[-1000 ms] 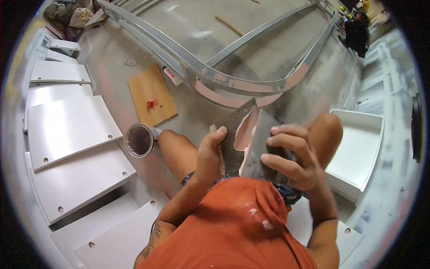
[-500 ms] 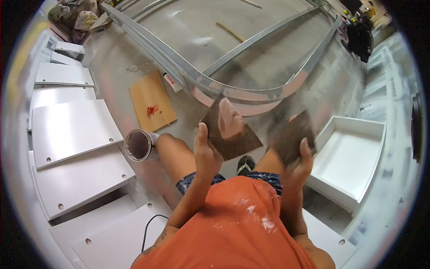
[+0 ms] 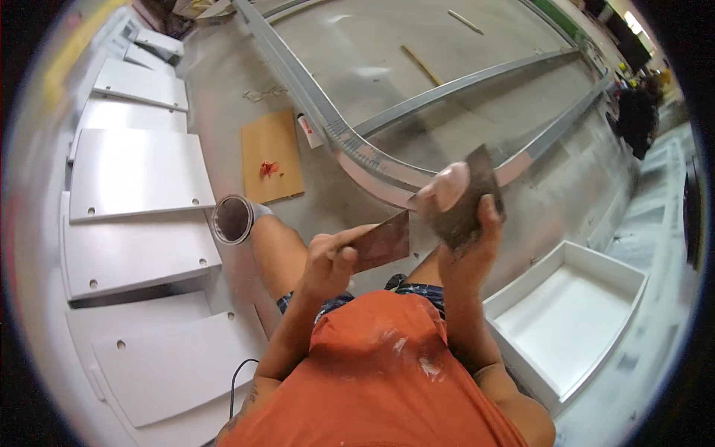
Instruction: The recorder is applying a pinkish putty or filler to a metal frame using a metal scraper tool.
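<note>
My left hand is closed on a flat, dark putty spreader, its thumb and fingers along the near edge. A second dark, square putty spreader is gripped in my right hand, held higher and tilted. On that right spreader sits a lump of pinkish putty, somewhat blurred. The two spreaders are close together above my knees, edges near each other; I cannot tell whether they touch. By my left knee is a round open tin, dark inside.
White panels with small round holes lie overlapped on the left. A white open drawer box sits at right. Ahead are a curved metal frame, a brown board with a reddish smear, a white tube and thin sticks.
The pinkish putty has passed from the left spreader to the right one. My left hand has lowered and turned its spreader flatter; my right hand has risen inward. The whole view has shifted.
</note>
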A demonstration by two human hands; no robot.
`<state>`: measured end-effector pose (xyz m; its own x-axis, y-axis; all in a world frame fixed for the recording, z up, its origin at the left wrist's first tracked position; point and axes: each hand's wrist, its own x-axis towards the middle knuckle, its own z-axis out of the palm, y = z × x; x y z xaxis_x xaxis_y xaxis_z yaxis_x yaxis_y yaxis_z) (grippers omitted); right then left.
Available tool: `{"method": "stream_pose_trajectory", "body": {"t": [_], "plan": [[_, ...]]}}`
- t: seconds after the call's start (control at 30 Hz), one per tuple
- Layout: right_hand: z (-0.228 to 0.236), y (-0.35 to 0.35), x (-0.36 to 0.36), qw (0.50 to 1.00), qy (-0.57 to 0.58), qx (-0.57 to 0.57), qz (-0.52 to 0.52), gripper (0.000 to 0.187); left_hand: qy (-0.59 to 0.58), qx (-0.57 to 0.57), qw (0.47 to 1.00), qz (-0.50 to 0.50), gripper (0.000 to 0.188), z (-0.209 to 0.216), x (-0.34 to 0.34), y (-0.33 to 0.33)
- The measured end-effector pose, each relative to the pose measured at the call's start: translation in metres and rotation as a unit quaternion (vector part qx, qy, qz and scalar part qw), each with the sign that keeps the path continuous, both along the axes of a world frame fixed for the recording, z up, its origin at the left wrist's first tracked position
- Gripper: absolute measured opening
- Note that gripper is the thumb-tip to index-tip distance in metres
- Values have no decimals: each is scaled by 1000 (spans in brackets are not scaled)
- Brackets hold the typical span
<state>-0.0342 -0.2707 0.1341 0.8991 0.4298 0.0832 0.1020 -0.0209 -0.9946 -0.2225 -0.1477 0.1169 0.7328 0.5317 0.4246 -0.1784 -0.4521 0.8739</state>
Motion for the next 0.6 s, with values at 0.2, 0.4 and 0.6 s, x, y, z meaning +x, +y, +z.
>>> {"method": "stream_pose_trajectory", "body": {"t": [0.2,0.4,0.6], "plan": [[26,-10,11,961,-136,171,169,32,-248,-654,707,108,43,-5,43,-29],[3,13,-5,850,-347,241,315,37,-237,-680,693,25,40,-2,51,-35],[-13,23,13,892,-348,37,285,48,-215,-645,730,68,39,13,43,-33]]}}
